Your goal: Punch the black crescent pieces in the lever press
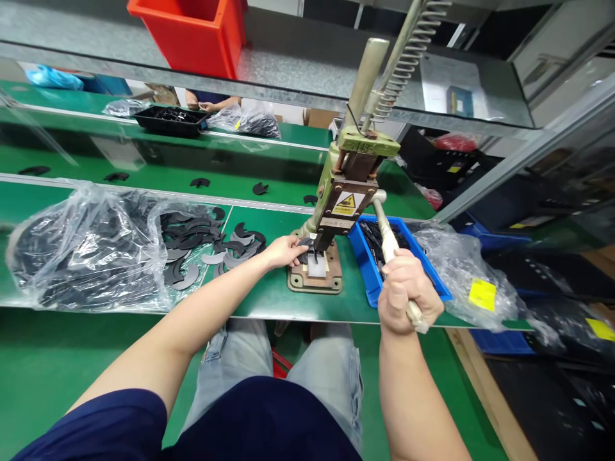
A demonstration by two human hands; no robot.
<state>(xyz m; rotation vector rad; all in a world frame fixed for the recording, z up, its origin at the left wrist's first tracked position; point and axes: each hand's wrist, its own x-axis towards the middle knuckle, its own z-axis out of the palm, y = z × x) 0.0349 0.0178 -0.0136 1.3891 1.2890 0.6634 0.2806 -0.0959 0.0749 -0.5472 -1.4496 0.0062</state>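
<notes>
A green hand press [336,192] stands on the green bench [269,301], with a yellow warning label on its head. My right hand [406,291] is closed around the press lever [388,240], which is pulled down toward me. My left hand [284,251] pinches a flat black curved part [303,242] at the press base [314,275], right under the ram. Loose black curved parts [225,246] lie on the bench just left of that hand.
A clear plastic bag of black parts [91,256] lies at the left. A blue bin [372,262] with black parts sits right of the press, with more plastic bags [466,275] beyond. A red bin [192,32] stands on the shelf above. Another person's hand [209,105] works across the conveyor.
</notes>
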